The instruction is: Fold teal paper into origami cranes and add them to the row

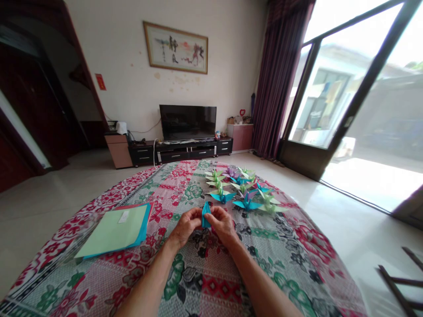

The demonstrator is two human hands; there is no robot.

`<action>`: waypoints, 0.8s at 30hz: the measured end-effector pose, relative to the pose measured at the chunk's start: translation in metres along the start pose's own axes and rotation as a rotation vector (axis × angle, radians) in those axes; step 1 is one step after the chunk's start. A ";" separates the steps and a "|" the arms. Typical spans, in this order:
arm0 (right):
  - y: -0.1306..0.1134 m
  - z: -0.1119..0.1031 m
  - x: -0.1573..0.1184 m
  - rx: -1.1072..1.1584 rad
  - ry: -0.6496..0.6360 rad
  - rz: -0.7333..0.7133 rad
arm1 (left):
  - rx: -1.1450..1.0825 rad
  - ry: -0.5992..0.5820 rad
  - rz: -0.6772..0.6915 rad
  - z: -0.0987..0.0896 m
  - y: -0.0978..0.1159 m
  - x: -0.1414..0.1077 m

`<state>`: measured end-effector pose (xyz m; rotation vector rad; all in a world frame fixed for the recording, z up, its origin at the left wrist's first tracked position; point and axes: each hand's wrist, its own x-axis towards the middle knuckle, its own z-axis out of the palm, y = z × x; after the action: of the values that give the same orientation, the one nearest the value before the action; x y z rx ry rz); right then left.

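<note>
well, left fingers (197, 214) and right fingers (211, 215) pinching blue folded paper (206, 215); stacked sheets (109, 231) in clear sleeve.

Blue folded paper (206, 215) (narrow, upright)

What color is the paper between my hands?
Blue, a bright turquoise shade; the head view shows the paper best.

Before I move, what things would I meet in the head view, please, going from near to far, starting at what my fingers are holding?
Folded blue paper → paper cranes → television → framed picture.
</note>
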<state>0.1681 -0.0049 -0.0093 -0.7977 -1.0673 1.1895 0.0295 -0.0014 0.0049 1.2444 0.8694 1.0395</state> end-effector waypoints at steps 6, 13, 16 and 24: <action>0.002 0.000 0.000 -0.023 0.005 -0.003 | 0.027 -0.002 0.025 -0.001 -0.003 0.001; 0.006 -0.003 0.004 -0.079 0.044 -0.016 | 0.199 -0.001 0.164 0.000 -0.004 0.004; 0.006 -0.003 0.002 -0.199 0.112 -0.111 | 0.192 0.008 0.186 0.001 -0.007 0.006; 0.004 -0.001 -0.002 -0.469 0.079 -0.224 | 0.181 0.027 0.152 -0.001 -0.010 0.006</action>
<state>0.1680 -0.0060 -0.0140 -1.0423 -1.3534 0.7187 0.0320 0.0044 -0.0051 1.4694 0.9165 1.1190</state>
